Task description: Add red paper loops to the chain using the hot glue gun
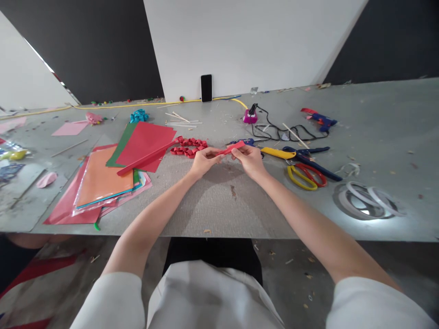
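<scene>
Above the middle of the grey table (219,214), both hands pinch a short red paper strip (233,147). My left hand (203,161) grips its left end and my right hand (249,159) grips its right end. A red paper chain (188,146) lies on the table just behind my left hand. A long folded red strip (146,159) rests across the stack of coloured paper sheets (113,178) to the left.
Scissors with yellow and red handles (305,174), a yellow-bladed cutter (278,153) and blue-handled pliers (313,160) lie right of my hands. A glue gun (320,119), black cable (274,132), white tape loops (363,201) and a phone (206,87) are farther off.
</scene>
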Demonstrator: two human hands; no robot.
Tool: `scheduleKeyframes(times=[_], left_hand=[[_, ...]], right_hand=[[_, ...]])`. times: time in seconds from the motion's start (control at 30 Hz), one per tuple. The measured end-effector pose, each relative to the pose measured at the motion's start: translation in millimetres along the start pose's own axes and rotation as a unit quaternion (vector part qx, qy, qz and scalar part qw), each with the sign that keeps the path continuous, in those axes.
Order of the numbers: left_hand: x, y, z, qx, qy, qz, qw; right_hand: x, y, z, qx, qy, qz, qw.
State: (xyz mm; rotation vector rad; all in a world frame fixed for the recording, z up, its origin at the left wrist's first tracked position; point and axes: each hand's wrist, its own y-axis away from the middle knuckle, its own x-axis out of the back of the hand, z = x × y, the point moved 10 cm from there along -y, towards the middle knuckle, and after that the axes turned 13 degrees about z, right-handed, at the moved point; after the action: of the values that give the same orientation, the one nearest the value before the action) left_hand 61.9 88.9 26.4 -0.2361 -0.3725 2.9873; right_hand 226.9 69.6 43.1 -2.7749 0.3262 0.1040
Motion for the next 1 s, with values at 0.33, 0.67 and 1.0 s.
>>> scheduleKeyframes(times=[0.33, 0.67, 1.0], left_hand=[[-0.7, -2, -5, -0.01, -0.001, -0.006, 1.0], [0.3, -2, -4, -0.018, 0.0, -0.009, 1.0], [1.7, -4, -8, -0.011, 0.006, -0.001, 1.0]], right_hand=[[5, -1, 1, 0.001, -0.006, 0.028, 1.0], [5, -2, 4, -0.003, -0.022, 0.023, 0.999], [10, 0, -3, 0.002, -0.003, 0.054, 0.999]])
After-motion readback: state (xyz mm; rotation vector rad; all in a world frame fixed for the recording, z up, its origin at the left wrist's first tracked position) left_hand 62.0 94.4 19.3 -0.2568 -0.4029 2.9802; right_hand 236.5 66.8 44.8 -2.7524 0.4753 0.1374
